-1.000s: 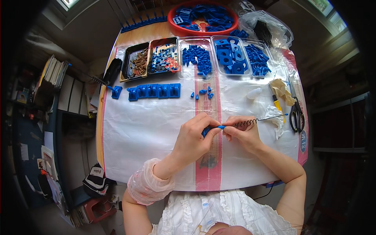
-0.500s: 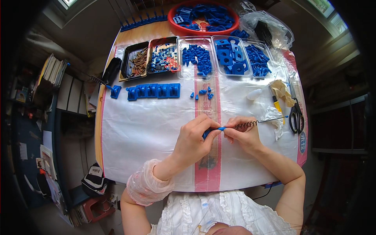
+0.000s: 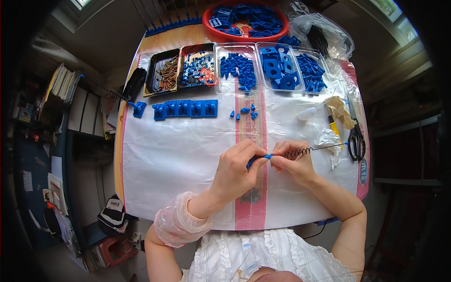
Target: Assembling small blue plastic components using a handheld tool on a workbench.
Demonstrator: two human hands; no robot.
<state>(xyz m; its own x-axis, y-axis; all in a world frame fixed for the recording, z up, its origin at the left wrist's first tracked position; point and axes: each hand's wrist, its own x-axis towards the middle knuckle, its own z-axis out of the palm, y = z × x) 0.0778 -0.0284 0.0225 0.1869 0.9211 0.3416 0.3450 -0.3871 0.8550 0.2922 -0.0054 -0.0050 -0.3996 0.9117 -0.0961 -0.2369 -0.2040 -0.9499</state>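
Observation:
Above the middle of the table my left hand [image 3: 236, 165] is closed on a blue plastic part [image 3: 268, 156], mostly hidden by the fingers. My right hand [image 3: 295, 164] pinches a black coil spring [image 3: 300, 152] close to where it meets that part. From the coil a thin straight wire runs out to the right, with a small blue tip [image 3: 347, 143] at its end. The fingertips of both hands nearly touch. Several small blue cone-shaped pieces [image 3: 245, 111] lie loose beyond my hands. To their left stands a row of blue square bases [image 3: 190, 108].
Along the back are trays of screws [image 3: 167, 70], small nuts [image 3: 197, 68], blue cones [image 3: 238, 68] and blue plates [image 3: 279, 68]. Behind them sits a red basin [image 3: 286, 29]. At right lie scissors [image 3: 357, 141], a yellow-handled tool [image 3: 334, 128] and crumpled paper [image 3: 339, 110]. A finished-looking spring piece [image 3: 139, 109] stands far left.
Both hands keep their hold on the blue part and spring. The wire's tip has dipped slightly and moved a little to the right. The whole view has shifted slightly.

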